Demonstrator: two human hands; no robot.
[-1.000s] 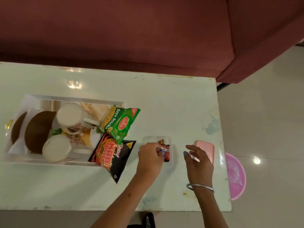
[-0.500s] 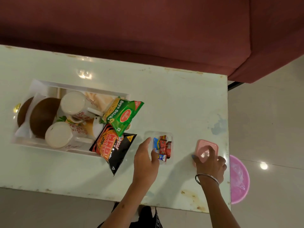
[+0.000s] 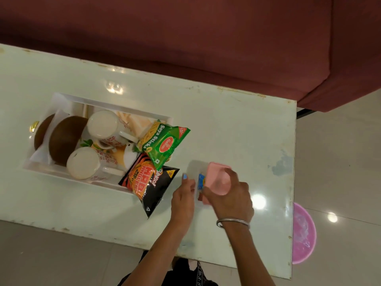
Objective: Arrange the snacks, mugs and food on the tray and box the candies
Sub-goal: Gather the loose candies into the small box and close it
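I see the pink lid, a rounded rectangle, tilted over the clear candy box on the table; the right hand clamps it. The left hand, fingers loosely apart, rests against the box's left side, gripping nothing.

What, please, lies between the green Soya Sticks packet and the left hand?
In the head view, the black Bingo packet lies between the Soya Sticks packet and the left hand.

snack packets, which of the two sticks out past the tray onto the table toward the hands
The black Bingo Mad Angles packet: its lower end lies on the table beside the left hand. The green Soya Sticks packet lies farther back, overlapping its top.
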